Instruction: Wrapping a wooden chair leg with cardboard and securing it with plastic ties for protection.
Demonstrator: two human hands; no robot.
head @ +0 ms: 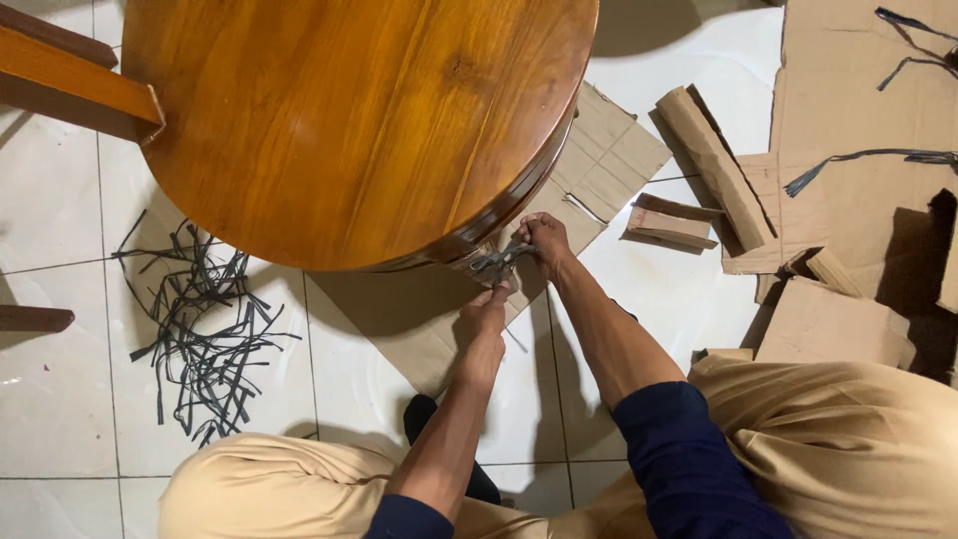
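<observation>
Head view: person squats on a tiled floor [60,399].
Left hand [486,317]: grip closed, pinching the pliers' [499,264] lower handle.
Right hand [544,240]: grip clamped on the pliers at the table [339,120] edge.
Cardboard [599,160]: under the table.
Risk: pliers could slip, nipping fingers or scratching wood.
Straps [200,329]: loose, a trip hazard.

Straps [200,339] lie left of table [349,120]; cardboard pieces [858,200] right.
</observation>
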